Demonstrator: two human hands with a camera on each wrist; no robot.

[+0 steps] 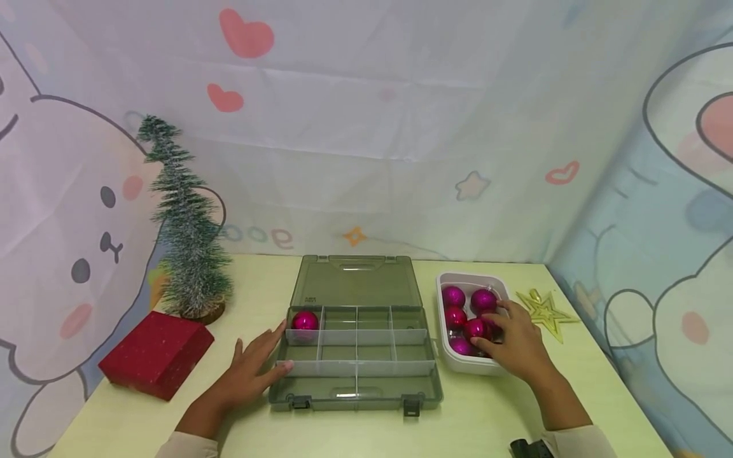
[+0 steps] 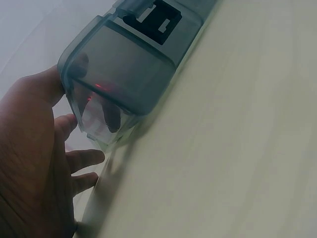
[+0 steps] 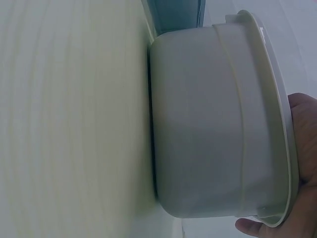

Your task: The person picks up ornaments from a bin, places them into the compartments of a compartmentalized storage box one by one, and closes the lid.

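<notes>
- Head view: a printed cloth [image 1: 355,165] fills the background, its figures cut off at both sides.
- The pale desk [image 1: 475,426] runs out of frame at the bottom.
- The green compartment box [image 1: 395,383] stands mid-desk, lid laid back; print on the lid is too small to read.
- The frosted tree [image 1: 191,242] stands at the left, its base partly hidden behind the red box [image 1: 154,356].
- The white tub [image 1: 469,365] sits just right of the compartment box; in the right wrist view its wall hides the contents.
- The left hand [image 1: 254,362], fingers spread, touches the compartment box's left edge; the left wrist view shows fingertips dimly through the clear wall.
- The right hand [image 1: 515,337] reaches into the tub, thumb and fingers bent around a bauble [image 1: 475,329]; whether it grips cannot be told.
- The gold star [image 1: 546,313] lies right of the tub, partly covered by the right hand.
- More baubles [image 1: 455,317] lie in the tub, some obscured; a lone bauble [image 1: 305,320] sits in the back-left compartment.
</notes>
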